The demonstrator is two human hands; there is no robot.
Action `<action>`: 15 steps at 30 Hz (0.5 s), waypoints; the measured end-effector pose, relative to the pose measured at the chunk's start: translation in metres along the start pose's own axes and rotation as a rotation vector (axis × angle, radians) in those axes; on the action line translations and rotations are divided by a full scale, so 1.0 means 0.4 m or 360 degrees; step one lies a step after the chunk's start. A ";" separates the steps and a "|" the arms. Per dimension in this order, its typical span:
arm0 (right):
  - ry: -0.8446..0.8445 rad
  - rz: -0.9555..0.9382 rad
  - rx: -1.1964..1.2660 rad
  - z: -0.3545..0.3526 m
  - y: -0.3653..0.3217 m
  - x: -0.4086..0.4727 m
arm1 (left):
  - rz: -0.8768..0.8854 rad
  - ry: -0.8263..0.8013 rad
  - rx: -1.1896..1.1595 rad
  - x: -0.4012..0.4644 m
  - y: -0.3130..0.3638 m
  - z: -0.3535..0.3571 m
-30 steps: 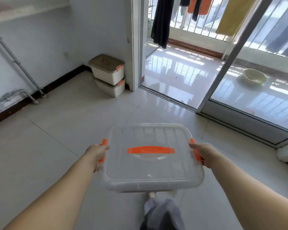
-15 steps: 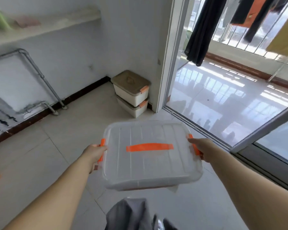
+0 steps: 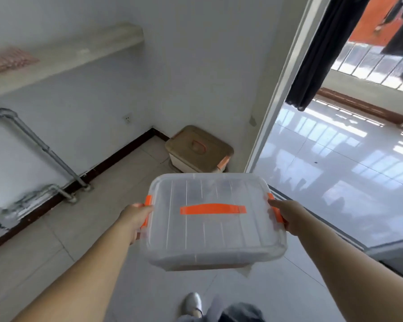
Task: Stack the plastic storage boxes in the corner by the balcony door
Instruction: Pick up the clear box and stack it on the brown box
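Note:
I carry a clear plastic storage box (image 3: pixel 215 231) with an orange lid handle and orange side clips, held level in front of me above the floor. My left hand (image 3: pixel 135 217) grips its left clip side and my right hand (image 3: pixel 289 217) grips its right side. Beyond it, in the corner next to the balcony door frame, stands a white box with a brown lid (image 3: pixel 199 147). The clear box hides the lower part of that stack.
The balcony door frame (image 3: pixel 275 96) rises on the right, with dark laundry (image 3: pixel 316 54) hanging beyond it. Grey pipes (image 3: pixel 40 145) run along the left wall above a dark skirting board. A wall shelf (image 3: pixel 63 59) sits high on the left. My foot (image 3: pixel 192 303) shows below.
I have walked closer to the corner. The stacked boxes now sit just behind the clear box, which stays held in both hands.

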State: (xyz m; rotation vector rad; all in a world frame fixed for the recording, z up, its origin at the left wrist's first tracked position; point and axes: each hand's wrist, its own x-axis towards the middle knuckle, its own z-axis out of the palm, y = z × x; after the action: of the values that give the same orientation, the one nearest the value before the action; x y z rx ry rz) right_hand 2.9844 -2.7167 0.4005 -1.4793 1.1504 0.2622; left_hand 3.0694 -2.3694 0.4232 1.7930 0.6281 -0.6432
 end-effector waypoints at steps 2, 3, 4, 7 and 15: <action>0.0020 0.0001 0.0052 0.056 -0.066 0.035 | 0.0029 0.0023 0.0000 0.083 0.080 -0.010; 0.0036 0.0008 0.0093 0.080 -0.098 0.060 | 0.0034 0.0017 -0.0017 0.125 0.117 -0.012; 0.0061 0.0019 0.0119 0.101 -0.128 0.086 | 0.0037 0.0011 -0.0034 0.164 0.150 -0.011; 0.0101 0.0013 0.0244 0.149 -0.211 0.176 | 0.0051 0.0005 -0.0074 0.284 0.251 -0.001; 0.0270 0.0078 0.0607 0.280 -0.431 0.443 | 0.0087 -0.0161 -0.0095 0.627 0.554 0.063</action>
State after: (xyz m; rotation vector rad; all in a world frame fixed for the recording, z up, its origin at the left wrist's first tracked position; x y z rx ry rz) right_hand 3.2502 -2.7383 0.3493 -1.1525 1.2920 -0.0513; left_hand 3.3982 -2.4290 0.3908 1.7053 0.5230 -0.6668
